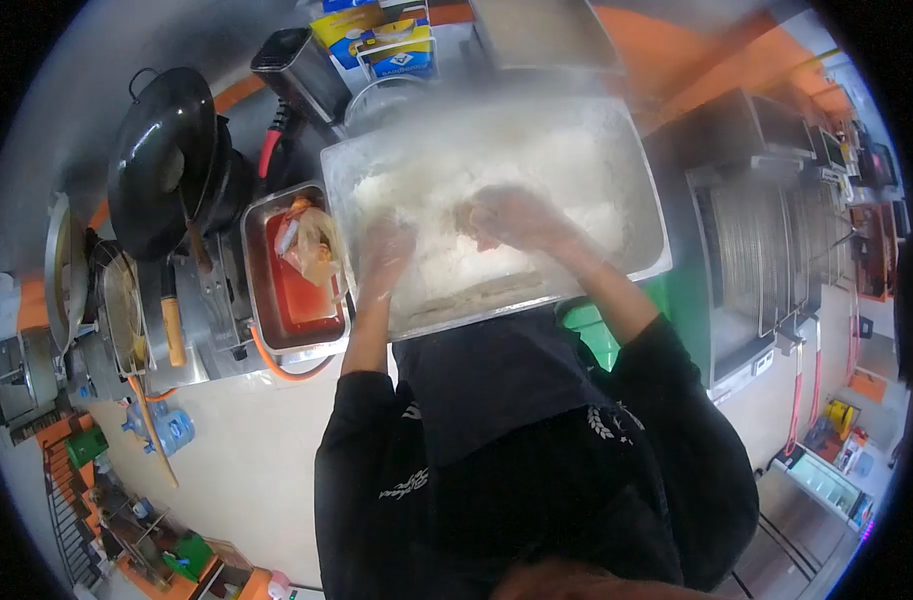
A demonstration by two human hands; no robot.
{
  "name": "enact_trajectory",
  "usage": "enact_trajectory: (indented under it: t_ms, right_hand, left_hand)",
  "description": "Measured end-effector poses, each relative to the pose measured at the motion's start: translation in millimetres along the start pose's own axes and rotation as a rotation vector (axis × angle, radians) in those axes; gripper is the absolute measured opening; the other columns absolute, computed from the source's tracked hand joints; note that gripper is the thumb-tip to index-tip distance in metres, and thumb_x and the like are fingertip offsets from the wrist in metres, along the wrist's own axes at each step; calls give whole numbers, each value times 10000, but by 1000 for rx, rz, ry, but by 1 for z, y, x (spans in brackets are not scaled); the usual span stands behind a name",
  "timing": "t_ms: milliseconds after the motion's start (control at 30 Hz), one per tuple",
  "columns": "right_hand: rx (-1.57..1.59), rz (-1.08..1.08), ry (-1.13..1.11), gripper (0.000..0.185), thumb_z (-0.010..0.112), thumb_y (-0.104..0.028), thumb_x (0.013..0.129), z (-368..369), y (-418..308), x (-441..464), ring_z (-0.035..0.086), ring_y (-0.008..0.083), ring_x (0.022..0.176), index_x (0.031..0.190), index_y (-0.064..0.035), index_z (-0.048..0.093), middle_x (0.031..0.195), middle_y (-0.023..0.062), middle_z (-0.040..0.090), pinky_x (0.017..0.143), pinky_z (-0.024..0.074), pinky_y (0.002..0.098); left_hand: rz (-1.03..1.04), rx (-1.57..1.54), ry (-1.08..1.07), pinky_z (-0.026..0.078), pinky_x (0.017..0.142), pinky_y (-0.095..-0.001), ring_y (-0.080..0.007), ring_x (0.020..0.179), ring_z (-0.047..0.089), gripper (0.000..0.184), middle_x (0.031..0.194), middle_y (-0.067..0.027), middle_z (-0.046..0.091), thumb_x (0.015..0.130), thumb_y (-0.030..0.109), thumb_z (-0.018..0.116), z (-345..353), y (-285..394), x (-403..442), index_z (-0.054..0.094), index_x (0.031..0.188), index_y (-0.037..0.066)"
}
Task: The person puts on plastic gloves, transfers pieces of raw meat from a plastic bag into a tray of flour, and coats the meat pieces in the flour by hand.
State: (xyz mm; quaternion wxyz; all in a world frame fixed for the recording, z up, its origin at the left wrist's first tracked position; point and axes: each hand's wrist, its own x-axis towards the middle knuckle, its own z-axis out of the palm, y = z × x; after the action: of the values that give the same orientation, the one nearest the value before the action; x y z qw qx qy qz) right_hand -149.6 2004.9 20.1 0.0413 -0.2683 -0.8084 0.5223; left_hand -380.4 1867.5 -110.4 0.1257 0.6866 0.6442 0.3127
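A large metal tray (659, 235) holds a bed of white powder (566, 150). My left hand (388, 245), coated in powder, rests low in its left part; its fingers are blurred and partly lost in the white. Near the tray's middle, my right hand (516, 218) is curled round a powdered, pinkish piece (484, 240) that I cannot identify. Left of the tray, a smaller steel pan (256, 290) contains red liquid and a crumpled clear plastic bag (313, 245) with pieces in it.
Black woks (161, 150) stand on the left, beside a wooden-handled tool (172, 325). Behind the tray are a dark metal container (301, 75) and blue-yellow packets (401, 50). Wire fryer baskets (741, 250) are at the right. A green bin (591, 330) sits below the tray.
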Motion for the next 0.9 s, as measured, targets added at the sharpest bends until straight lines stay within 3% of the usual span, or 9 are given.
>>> enact_trajectory:
  t_ms: [167, 267, 367, 467, 667, 733, 800, 867, 900]
  right_hand:
    - [60, 84, -27, 315, 529, -304, 881, 4, 1, 4, 655, 217, 703, 923, 2, 589, 855, 143, 630, 677, 516, 342]
    - [0, -6, -16, 373, 595, -276, 830, 23, 22, 15, 644, 283, 856, 1062, 17, 580, 990, 199, 622, 795, 492, 411]
    - [-396, -199, 76, 380, 638, -258, 795, 47, 20, 36, 611, 315, 931, 1067, 3, 597, 1040, 203, 611, 812, 475, 406]
    - [-256, -173, 29, 344, 640, -255, 787, 45, -10, 38, 602, 327, 921, 1031, -14, 618, 975, 188, 633, 801, 471, 396]
    - [-84, -18, 24, 372, 669, -215, 766, 23, -31, 33, 622, 326, 883, 1089, -42, 605, 938, 207, 635, 777, 485, 406]
    - [235, 323, -47, 351, 666, -232, 775, 0, -57, 21, 632, 308, 857, 1083, -71, 615, 919, 201, 636, 757, 490, 404]
    - [-168, -10, 106, 340, 651, -250, 791, -13, -34, 22, 633, 280, 874, 1084, -81, 617, 948, 182, 642, 752, 496, 388]
    - [-507, -149, 222, 330, 638, -275, 804, -33, 4, 26, 629, 257, 879, 1074, -86, 617, 964, 156, 647, 746, 500, 369]
    - [-644, -115, 266, 327, 633, -290, 808, -45, 29, 25, 626, 249, 876, 1064, -86, 617, 966, 140, 648, 743, 501, 358]
  left_hand:
    - [-504, 255, 21, 460, 582, -428, -287, 634, 605, 158, 679, -151, 614, 821, 173, 549, -25, 42, 19, 654, 776, 63]
    - [143, 469, -211, 441, 542, -409, -293, 620, 606, 182, 691, -186, 630, 800, 219, 588, -30, 27, 12, 672, 751, 65]
    - [-616, -178, -179, 407, 503, -368, -209, 558, 592, 244, 651, -146, 646, 796, 268, 628, -69, 89, 37, 674, 706, 46]
    - [-815, -485, -232, 431, 583, -338, -150, 622, 561, 303, 623, -97, 604, 772, 316, 664, -93, 109, 47, 672, 835, 20]
    - [-368, -1002, 65, 419, 625, -263, -75, 715, 512, 252, 818, -10, 609, 853, 215, 601, -89, 103, 40, 629, 1005, 16]
    - [-15, -48, 258, 428, 674, -268, -94, 767, 543, 263, 882, -43, 624, 881, 184, 554, -67, 57, 16, 597, 1078, 15]
    - [-155, 81, 281, 437, 740, -289, -144, 840, 575, 288, 943, -95, 636, 898, 182, 520, -66, 56, 12, 575, 1126, 14]
    - [-762, -632, 129, 445, 824, -327, -225, 933, 610, 317, 1001, -165, 642, 905, 207, 499, -85, 95, 26, 561, 1148, 13]
    - [-677, -590, 111, 439, 848, -348, -263, 961, 602, 334, 1018, -184, 634, 905, 225, 494, -75, 88, 22, 555, 1154, 11]
